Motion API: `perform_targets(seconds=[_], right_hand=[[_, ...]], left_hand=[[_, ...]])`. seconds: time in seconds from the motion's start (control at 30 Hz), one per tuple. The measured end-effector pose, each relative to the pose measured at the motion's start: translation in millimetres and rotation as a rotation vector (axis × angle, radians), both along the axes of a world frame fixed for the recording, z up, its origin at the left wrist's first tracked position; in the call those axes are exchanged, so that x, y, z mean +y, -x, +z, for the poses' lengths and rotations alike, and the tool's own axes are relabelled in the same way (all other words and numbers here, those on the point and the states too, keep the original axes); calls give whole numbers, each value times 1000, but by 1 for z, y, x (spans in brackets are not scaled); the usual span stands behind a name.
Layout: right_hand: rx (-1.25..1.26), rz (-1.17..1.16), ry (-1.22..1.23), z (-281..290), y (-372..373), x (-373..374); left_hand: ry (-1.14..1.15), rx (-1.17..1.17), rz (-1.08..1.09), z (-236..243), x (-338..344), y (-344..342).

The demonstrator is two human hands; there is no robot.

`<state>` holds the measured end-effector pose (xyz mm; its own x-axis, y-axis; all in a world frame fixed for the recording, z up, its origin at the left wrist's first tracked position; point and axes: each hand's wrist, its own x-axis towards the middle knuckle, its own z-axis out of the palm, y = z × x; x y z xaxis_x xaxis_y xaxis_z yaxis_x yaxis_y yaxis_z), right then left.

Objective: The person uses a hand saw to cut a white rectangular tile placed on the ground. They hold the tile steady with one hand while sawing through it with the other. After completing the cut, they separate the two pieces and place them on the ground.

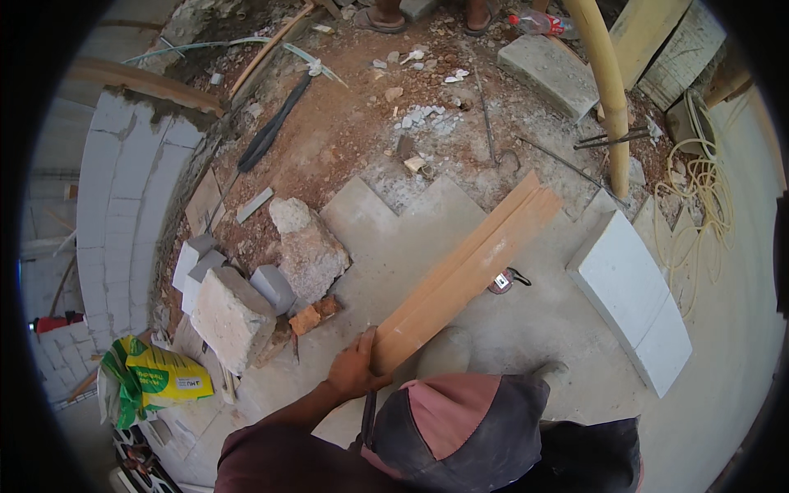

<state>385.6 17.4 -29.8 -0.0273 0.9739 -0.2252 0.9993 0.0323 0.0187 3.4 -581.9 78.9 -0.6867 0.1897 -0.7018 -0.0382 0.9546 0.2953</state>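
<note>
My left hand (355, 367) reaches in from the lower left, its fingers closed on the near end of a long brown wooden board (464, 271). The board slants away to the upper right over the grey floor, with a lengthwise step along its top. Beside its right edge lies a small round tape measure (500, 282) with a dark strap. A pink and dark cap (460, 419) covers the lower middle and hides what is under it. Two shoe tips, one of them a greyish shoe (445, 352), show past the cap. My right hand does not show.
At right lie a white block (631, 300) and a coiled pale hose (699, 214); a bamboo pole (606, 99) stands beyond. Rough stones (308, 251), broken blocks and a green-yellow sack (156, 380) sit left. Rubble, a concrete slab (549, 76) and another person's sandalled feet (384, 16) are at the far side.
</note>
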Motion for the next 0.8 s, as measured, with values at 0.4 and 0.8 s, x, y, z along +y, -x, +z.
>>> perform_targets(seconds=[0.4, 0.8], right_hand=[[159, 31, -271, -37, 98, 199], [501, -264, 249, -73, 79, 260]], left_hand=[[36, 144, 291, -32, -92, -170], [642, 187, 311, -66, -109, -111]])
